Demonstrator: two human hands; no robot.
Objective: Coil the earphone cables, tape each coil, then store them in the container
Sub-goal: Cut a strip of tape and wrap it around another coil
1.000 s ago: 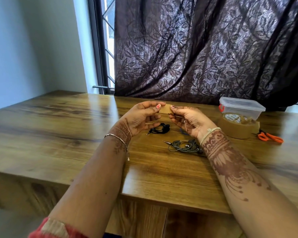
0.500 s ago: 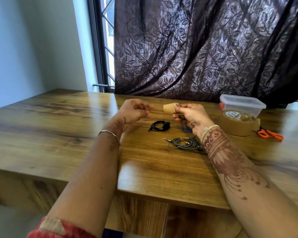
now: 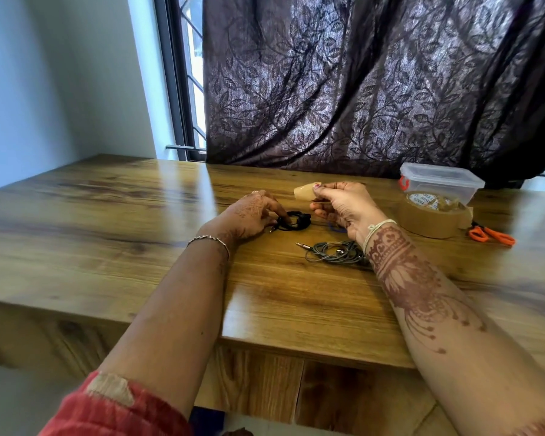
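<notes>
Left hand (image 3: 249, 215) touches black coil (image 3: 294, 221), grip unclear | right hand (image 3: 343, 206) pinches tape (image 3: 304, 193) | tape just above coil, to its right

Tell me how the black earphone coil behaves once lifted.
Black earphone coil: thin cable loops, so probably floppy and light. No tape on it (right hand holds the tape piece), so loops may spring loose. The left hand holds one edge; the rest likely sags.

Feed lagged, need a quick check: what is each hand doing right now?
Left hand: touches the black coiled earphone cable; grip cannot be told.
Right hand: pinches a short strip of brown tape.
</notes>
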